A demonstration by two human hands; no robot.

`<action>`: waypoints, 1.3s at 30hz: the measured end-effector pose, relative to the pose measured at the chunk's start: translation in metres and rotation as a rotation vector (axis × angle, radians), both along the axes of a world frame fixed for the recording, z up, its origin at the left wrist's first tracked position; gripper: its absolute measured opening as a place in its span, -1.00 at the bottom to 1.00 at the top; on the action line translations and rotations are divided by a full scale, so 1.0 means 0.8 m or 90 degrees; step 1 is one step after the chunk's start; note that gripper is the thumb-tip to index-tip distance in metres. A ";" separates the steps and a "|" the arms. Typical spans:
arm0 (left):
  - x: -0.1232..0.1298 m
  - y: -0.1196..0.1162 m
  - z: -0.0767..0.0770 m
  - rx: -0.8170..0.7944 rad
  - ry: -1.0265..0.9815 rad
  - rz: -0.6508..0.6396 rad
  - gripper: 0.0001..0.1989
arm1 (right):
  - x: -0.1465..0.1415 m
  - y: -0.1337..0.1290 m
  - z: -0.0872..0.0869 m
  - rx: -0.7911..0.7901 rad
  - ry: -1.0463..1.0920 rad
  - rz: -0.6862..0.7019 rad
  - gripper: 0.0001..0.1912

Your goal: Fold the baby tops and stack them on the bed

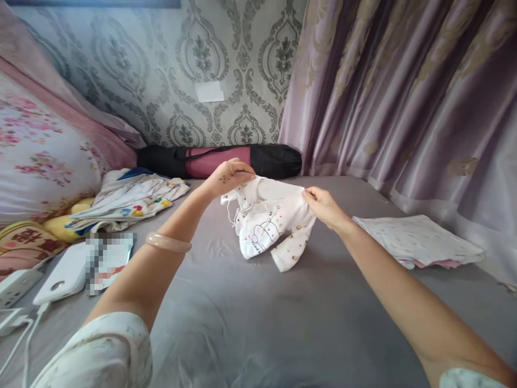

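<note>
A small white baby top (285,215) with a cartoon print, scattered little figures and thin ties hangs between my hands, just above the grey bed sheet (307,323). My left hand (231,177) pinches its upper left edge, fingers closed on the cloth. At the upper right corner, my right hand (323,205) grips the fabric between thumb and fingers. The upper edge is stretched between both hands, while one printed sleeve dangles at the lower right. The left part of the garment is bunched up, so its shape there is hard to make out.
Folded white cloths (420,240) lie at the right. On the left are a pile of clothes (129,199), a floral pillow (44,156), a white device with a cable (67,272) and a power strip (18,285). A black and maroon bag (218,160) lies along the wall.
</note>
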State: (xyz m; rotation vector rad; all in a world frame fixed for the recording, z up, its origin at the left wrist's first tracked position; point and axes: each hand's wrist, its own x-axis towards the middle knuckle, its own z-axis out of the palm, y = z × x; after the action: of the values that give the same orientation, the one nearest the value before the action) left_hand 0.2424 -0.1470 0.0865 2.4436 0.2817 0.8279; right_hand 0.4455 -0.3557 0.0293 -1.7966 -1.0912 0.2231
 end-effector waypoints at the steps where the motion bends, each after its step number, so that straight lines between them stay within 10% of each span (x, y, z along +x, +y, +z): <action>1: -0.012 -0.001 0.008 0.009 -0.012 0.028 -0.76 | -0.001 0.007 0.013 0.002 -0.075 -0.006 -0.78; 8: -0.092 -0.015 0.057 0.041 -0.041 0.104 -0.80 | -0.033 0.017 0.091 0.035 -0.445 -0.014 -0.70; 13: -0.127 -0.019 0.061 -0.102 -0.033 0.101 -0.70 | -0.027 0.011 0.119 0.045 -0.393 0.128 -0.71; 19: -0.124 -0.015 0.031 -0.223 0.016 0.145 -0.66 | -0.009 0.018 0.111 -0.104 -0.168 0.260 -0.71; 31: -0.089 -0.009 0.040 0.097 -0.190 0.213 -0.81 | -0.002 0.011 0.106 0.160 -0.504 0.006 -0.66; 39: -0.077 -0.010 0.035 -0.062 -0.162 0.160 -0.70 | 0.019 0.028 0.103 0.098 -0.519 -0.058 -0.64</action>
State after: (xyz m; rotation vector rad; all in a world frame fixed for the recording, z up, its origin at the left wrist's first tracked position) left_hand 0.1808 -0.1550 0.1145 2.2109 0.5253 1.1922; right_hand 0.4611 -0.3333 0.1120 -1.8209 -1.5156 -0.6920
